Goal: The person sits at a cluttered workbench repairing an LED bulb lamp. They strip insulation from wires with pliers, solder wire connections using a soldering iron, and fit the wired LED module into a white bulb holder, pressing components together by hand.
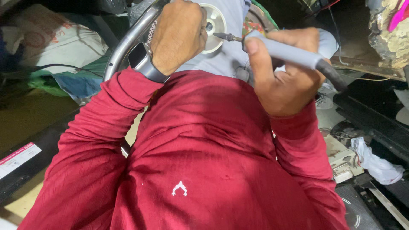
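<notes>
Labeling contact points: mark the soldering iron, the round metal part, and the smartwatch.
soldering iron (285,52), head view, middle of its grey handle
round metal part (215,21), head view, pale disc face right of the left hand
smartwatch (140,57), head view, dark screen

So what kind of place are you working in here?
Probably a small, cluttered repair workshop. The right hand holds a grey soldering iron, its tip toward a round metal part that the left hand grips. Loose wires and a circuit board lie among the clutter alongside.
</notes>
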`<action>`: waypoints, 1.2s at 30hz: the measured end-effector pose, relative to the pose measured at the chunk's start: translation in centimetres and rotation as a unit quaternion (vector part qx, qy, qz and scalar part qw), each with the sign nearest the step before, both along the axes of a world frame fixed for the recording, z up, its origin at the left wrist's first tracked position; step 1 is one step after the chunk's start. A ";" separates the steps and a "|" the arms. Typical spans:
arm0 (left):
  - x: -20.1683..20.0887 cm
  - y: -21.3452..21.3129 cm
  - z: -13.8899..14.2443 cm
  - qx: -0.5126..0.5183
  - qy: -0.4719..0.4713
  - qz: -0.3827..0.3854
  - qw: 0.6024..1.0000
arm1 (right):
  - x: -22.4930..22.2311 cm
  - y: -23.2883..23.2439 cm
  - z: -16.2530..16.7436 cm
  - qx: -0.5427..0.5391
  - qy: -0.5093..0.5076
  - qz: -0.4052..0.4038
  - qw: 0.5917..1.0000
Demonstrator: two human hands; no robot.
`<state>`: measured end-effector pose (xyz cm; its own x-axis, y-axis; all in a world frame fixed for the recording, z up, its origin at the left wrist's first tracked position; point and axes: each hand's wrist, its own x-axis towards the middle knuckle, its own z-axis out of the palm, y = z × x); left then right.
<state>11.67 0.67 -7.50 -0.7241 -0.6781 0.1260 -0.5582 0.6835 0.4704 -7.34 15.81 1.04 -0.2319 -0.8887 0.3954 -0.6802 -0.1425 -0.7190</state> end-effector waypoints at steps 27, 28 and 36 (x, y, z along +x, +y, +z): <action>0.8 0.3 3.2 0.216 -0.138 0.043 0.966 | -15.0 26.6 -0.1 -0.522 -0.071 -0.443 0.725; 0.6 0.3 2.9 0.214 -0.119 0.030 0.969 | -15.6 27.6 0.7 -0.545 -0.103 -0.447 0.702; 0.3 0.4 2.1 0.125 -0.149 0.052 0.979 | -24.1 29.9 -1.7 -0.502 -0.077 -0.667 0.545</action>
